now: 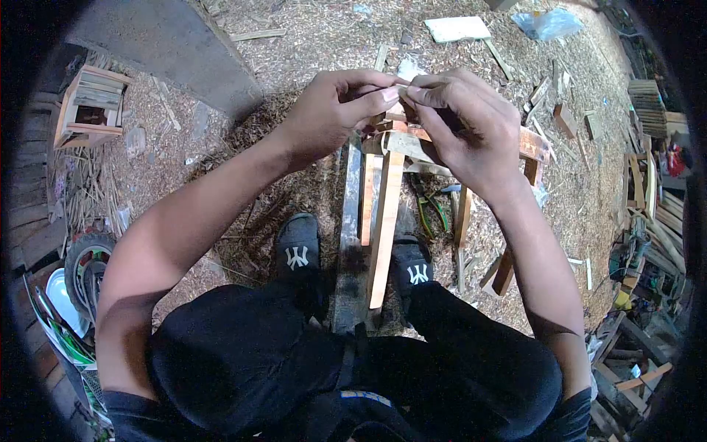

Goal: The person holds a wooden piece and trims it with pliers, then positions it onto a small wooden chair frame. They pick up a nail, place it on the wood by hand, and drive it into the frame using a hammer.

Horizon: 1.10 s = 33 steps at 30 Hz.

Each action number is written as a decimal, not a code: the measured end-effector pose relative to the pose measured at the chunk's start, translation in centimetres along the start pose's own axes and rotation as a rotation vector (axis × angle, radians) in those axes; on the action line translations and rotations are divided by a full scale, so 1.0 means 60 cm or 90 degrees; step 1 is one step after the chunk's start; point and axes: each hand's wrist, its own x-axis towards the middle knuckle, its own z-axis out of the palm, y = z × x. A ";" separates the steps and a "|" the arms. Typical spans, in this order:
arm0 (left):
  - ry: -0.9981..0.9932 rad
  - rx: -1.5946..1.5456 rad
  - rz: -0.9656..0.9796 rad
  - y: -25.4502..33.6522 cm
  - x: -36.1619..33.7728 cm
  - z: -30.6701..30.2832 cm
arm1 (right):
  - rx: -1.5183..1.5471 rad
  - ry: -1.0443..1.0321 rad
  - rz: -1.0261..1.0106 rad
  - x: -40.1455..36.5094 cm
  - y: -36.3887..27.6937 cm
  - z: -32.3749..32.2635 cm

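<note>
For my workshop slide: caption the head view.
Left hand and right hand held close together over wooden strips, green-handled pliers on the ground.

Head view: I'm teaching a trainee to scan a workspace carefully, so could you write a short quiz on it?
1. True or false: the left hand and right hand are held well apart.
2. Where are the pliers?
a) In the left hand
b) On the ground
c) In the right hand
3. How many slippers can you count?

Key: 1. False, they are close together. 2. b. 3. Two.
</note>
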 end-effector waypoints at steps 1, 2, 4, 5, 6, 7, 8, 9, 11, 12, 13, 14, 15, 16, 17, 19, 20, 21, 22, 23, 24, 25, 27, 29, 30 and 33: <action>0.000 -0.001 -0.001 0.000 0.000 0.001 | -0.003 0.004 -0.012 0.000 0.000 0.001; 0.012 0.007 -0.014 0.001 0.000 0.003 | -0.003 0.003 -0.011 -0.002 0.001 0.001; 0.024 0.017 -0.025 0.003 0.001 0.002 | -0.008 -0.001 -0.012 -0.003 0.004 0.000; 0.016 0.016 -0.009 0.003 0.001 0.002 | -0.008 -0.001 -0.014 -0.002 0.004 -0.001; 0.009 0.015 0.007 0.003 0.000 0.002 | -0.004 -0.005 -0.020 -0.002 0.004 -0.001; 0.009 0.015 0.006 0.002 -0.001 0.001 | 0.000 -0.008 -0.025 -0.002 0.004 -0.001; 0.000 0.002 0.010 0.000 -0.001 0.001 | 0.000 -0.008 -0.023 -0.003 0.003 0.000; -0.010 -0.011 0.013 -0.001 -0.001 0.001 | 0.003 -0.008 -0.024 -0.004 0.003 0.000; -0.007 -0.004 0.011 0.000 -0.002 0.001 | 0.005 -0.008 -0.024 -0.003 0.000 0.001; -0.001 0.003 0.010 0.002 -0.003 0.002 | 0.002 -0.007 -0.039 -0.002 0.000 0.000; -0.001 0.004 0.010 0.001 -0.003 0.002 | -0.001 -0.006 -0.054 0.000 -0.001 0.000; 0.003 -0.003 0.007 0.000 -0.003 0.003 | -0.001 -0.005 -0.055 0.000 -0.001 0.000; 0.006 -0.009 0.005 -0.002 -0.003 0.003 | -0.005 -0.010 -0.054 -0.001 0.000 0.000; 0.006 -0.007 0.006 -0.004 -0.002 0.002 | -0.009 -0.015 -0.054 -0.002 0.000 0.000; 0.000 -0.010 0.009 -0.008 0.000 0.000 | -0.009 -0.013 -0.055 -0.001 0.001 0.001; -0.005 -0.012 0.013 0.000 -0.003 0.005 | -0.012 -0.002 -0.063 -0.002 0.001 0.002; 0.024 -0.025 0.034 0.003 -0.006 0.013 | -0.011 -0.002 -0.064 -0.002 0.000 0.002; 0.052 -0.038 0.056 0.007 -0.008 0.018 | -0.015 -0.002 -0.065 -0.002 -0.001 0.002; 0.052 -0.039 0.056 0.006 -0.008 0.015 | -0.019 -0.003 -0.065 -0.001 -0.002 0.001; 0.026 -0.022 0.044 0.005 -0.010 0.008 | -0.020 -0.003 -0.065 -0.002 -0.002 0.002; 0.000 -0.004 0.033 0.005 -0.011 0.004 | -0.020 -0.003 -0.066 -0.002 -0.002 0.002; 0.000 -0.004 0.033 0.001 -0.011 0.006 | -0.020 -0.002 -0.067 -0.003 -0.001 0.003; 0.054 0.160 0.260 -0.005 -0.015 0.011 | -0.010 0.006 -0.066 -0.003 0.000 0.004; 0.074 0.216 0.302 -0.002 -0.021 0.003 | 0.001 0.016 -0.065 -0.003 0.003 0.004; 0.096 0.269 0.343 0.000 -0.022 0.001 | 0.007 0.014 -0.068 -0.004 0.004 0.003; 0.124 0.192 0.381 -0.004 -0.013 0.007 | 0.014 0.017 -0.066 -0.004 0.004 0.003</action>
